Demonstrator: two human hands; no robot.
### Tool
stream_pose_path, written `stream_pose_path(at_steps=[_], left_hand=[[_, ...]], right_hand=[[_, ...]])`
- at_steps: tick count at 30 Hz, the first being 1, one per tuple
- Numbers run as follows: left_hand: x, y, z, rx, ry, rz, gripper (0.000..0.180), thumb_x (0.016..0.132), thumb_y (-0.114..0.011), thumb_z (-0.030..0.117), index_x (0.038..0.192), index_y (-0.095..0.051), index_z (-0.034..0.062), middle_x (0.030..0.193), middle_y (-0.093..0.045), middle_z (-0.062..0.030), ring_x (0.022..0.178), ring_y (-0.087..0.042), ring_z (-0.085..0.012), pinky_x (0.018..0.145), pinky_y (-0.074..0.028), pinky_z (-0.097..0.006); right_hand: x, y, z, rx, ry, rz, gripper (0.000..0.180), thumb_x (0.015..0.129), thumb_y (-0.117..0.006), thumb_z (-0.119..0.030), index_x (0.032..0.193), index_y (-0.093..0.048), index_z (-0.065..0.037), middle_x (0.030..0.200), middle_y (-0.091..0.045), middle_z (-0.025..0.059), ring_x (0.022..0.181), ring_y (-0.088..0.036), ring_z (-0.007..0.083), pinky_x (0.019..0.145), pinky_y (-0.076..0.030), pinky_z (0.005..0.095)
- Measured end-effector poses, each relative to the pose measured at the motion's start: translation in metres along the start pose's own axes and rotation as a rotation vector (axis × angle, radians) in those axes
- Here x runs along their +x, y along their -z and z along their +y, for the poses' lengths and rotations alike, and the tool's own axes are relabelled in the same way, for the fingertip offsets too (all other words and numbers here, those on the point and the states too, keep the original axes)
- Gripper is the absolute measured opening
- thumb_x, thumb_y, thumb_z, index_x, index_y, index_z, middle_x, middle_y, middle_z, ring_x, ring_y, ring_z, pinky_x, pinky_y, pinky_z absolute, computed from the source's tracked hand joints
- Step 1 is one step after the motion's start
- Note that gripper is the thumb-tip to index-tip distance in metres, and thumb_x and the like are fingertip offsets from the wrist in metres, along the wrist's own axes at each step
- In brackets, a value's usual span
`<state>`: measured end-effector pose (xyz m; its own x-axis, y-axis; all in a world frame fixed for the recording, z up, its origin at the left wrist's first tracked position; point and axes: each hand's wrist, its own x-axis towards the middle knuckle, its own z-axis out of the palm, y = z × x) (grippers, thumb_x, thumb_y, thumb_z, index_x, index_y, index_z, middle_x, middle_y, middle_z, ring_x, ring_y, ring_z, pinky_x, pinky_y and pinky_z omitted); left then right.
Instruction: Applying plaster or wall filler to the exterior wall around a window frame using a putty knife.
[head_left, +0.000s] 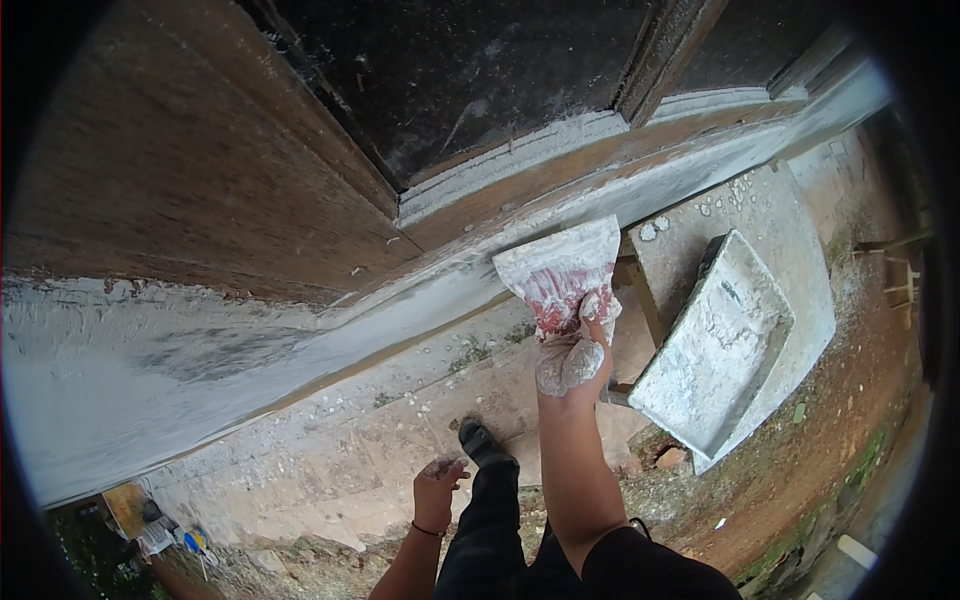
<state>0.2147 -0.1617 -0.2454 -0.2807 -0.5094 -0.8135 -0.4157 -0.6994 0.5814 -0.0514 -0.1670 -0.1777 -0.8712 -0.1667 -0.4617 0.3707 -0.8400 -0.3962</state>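
My right hand, coated in white plaster, is closed round a wide, flat plastering spatula. The spatula is reddish, with white plaster smeared over its blade. Its broad edge points away from me, close to the wall below the window ledge; whether it touches the wall I cannot tell. To the right of this hand lies a long rectangular tray caked with white plaster. Down by my leg hangs my left hand, its fingers loosely bent and apart, with nothing visible in it. Whitish smudges mark its fingertips.
The tray rests on a plaster-spotted board serving as a raised surface. Above the wall are brown wooden panels and a dark window. Paving runs along the wall's foot, with dirt ground at the right.
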Motion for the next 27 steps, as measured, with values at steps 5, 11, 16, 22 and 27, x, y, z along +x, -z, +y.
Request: stream_pose_path(at_steps=[5,11,16,22,27], left_hand=[[0.001,-0.002,0.001,0.003,-0.003,-0.012,0.031,0.077,-0.062,0.014,0.102,-0.053,-0.0013,0.090,-0.062,-0.0072,0.074,-0.060,-0.0131,0.059,-0.040,-0.021],[0.002,-0.006,0.005,-0.004,-0.019,-0.020,0.031,0.078,-0.061,0.014,0.103,-0.053,-0.0018,0.090,-0.062,-0.0074,0.074,-0.060,-0.0135,0.059,-0.040,-0.020],[0.004,-0.008,0.009,0.018,-0.028,-0.019,0.029,0.079,-0.060,0.013,0.102,-0.054,-0.0019,0.089,-0.062,-0.0081,0.074,-0.060,-0.0136,0.059,-0.040,-0.021],[-0.001,-0.014,0.017,0.008,-0.040,-0.034,0.029,0.079,-0.060,0.013,0.103,-0.054,-0.0022,0.090,-0.062,-0.0082,0.074,-0.060,-0.0138,0.059,-0.039,-0.021],[0.003,-0.014,0.016,0.030,-0.039,-0.038,0.029,0.079,-0.060,0.013,0.103,-0.053,-0.0025,0.089,-0.062,-0.0082,0.074,-0.060,-0.0139,0.059,-0.039,-0.022]], right_hand=[[0.010,-0.006,0.003,-0.066,0.023,0.018,0.031,0.084,-0.045,-0.006,0.113,-0.044,0.004,0.110,-0.052,0.0138,0.097,-0.054,0.0250,0.081,-0.046,0.0357],[0.017,0.004,-0.001,0.011,0.046,-0.034,0.036,0.082,-0.050,0.001,0.116,-0.041,0.005,0.111,-0.050,0.0155,0.097,-0.054,0.0244,0.078,-0.050,0.0346],[0.010,-0.009,-0.003,0.050,0.017,-0.036,0.030,0.081,-0.050,-0.001,0.111,-0.046,0.006,0.107,-0.053,0.0154,0.095,-0.055,0.0249,0.080,-0.048,0.0353],[0.008,-0.002,0.002,-0.070,0.007,0.002,0.030,0.084,-0.045,-0.004,0.112,-0.045,0.005,0.107,-0.053,0.0148,0.097,-0.054,0.0246,0.080,-0.046,0.0355],[-0.010,-0.004,0.000,-0.030,-0.039,0.029,0.033,0.083,-0.044,-0.002,0.115,-0.042,0.006,0.112,-0.051,0.0164,0.102,-0.052,0.0272,0.087,-0.045,0.0392]])
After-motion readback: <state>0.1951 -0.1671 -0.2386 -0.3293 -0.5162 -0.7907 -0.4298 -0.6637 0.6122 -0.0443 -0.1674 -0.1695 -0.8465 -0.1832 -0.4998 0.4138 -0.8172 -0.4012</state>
